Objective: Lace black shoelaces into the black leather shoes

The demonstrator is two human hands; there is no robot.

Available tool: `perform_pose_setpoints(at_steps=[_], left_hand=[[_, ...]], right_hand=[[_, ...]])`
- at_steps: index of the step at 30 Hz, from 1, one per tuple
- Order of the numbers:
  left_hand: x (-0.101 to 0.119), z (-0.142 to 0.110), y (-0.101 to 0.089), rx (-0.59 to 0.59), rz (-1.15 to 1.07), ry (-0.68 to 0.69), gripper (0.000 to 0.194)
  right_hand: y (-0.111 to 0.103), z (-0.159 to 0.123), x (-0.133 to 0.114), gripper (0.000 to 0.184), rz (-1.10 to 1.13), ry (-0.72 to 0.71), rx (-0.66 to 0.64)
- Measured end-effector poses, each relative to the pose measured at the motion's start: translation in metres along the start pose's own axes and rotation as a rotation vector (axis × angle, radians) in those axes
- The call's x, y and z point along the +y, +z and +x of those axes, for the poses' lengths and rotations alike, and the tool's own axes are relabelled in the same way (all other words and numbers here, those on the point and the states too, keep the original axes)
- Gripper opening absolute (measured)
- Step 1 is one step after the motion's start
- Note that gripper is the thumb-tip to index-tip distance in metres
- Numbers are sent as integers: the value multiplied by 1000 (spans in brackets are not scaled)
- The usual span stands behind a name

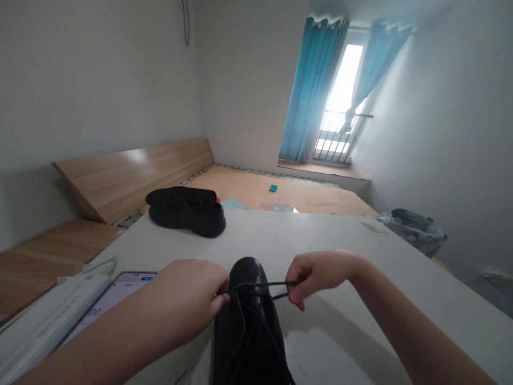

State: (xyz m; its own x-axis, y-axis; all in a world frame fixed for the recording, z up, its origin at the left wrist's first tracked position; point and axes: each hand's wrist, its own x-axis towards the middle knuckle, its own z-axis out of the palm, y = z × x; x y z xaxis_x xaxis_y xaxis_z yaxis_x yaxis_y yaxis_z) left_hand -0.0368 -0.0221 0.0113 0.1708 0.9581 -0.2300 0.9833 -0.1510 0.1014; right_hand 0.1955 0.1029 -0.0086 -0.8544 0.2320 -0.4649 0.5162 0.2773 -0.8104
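Observation:
A black leather shoe (249,271) lies on the white table in front of me, toe pointing away. Its dark shoelace (276,284) stretches sideways across the front of the shoe, between my two hands. On the shoe's left side, my left hand (200,286) is closed, pinching one part of the lace. My right hand (310,275), to the right of the shoe, grips the lace between thumb and fingers. More lace trails loosely over the shoe's tongue toward me. The lower end of the shoe runs out of the picture.
Farther left on the white table (320,235) sits a pair of black shoes (186,211). A lit phone (120,291) lies left, partly behind my left forearm, beside a white object (60,305). Past the table are a bed board (248,179) and, at right, a lined bin (417,227).

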Motion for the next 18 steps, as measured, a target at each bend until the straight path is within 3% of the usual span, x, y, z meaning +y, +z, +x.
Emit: perform_pose_setpoints(at_steps=[2, 6, 9, 13, 15, 18], left_hand=[[1, 1, -5, 82, -36, -38, 32], [0, 6, -15, 359, -197, -42, 34], [-2, 9, -18, 415, -555, 50, 35], [-4, 10, -16, 274, -1029, 116, 32], [-3, 10, -15, 348, -1006, 85, 33], [-1, 9, -15, 456, -782, 78, 33]], right_hand=[[-5, -1, -1, 25, 38, -80, 168], [-13, -1, -3, 37, 223, -256, 500], [-13, -1, -5, 39, 366, -310, 552], [-6, -1, -12, 39, 406, -240, 525], [-1, -1, -16, 41, 369, -191, 548], [6, -1, -22, 41, 239, -123, 656]])
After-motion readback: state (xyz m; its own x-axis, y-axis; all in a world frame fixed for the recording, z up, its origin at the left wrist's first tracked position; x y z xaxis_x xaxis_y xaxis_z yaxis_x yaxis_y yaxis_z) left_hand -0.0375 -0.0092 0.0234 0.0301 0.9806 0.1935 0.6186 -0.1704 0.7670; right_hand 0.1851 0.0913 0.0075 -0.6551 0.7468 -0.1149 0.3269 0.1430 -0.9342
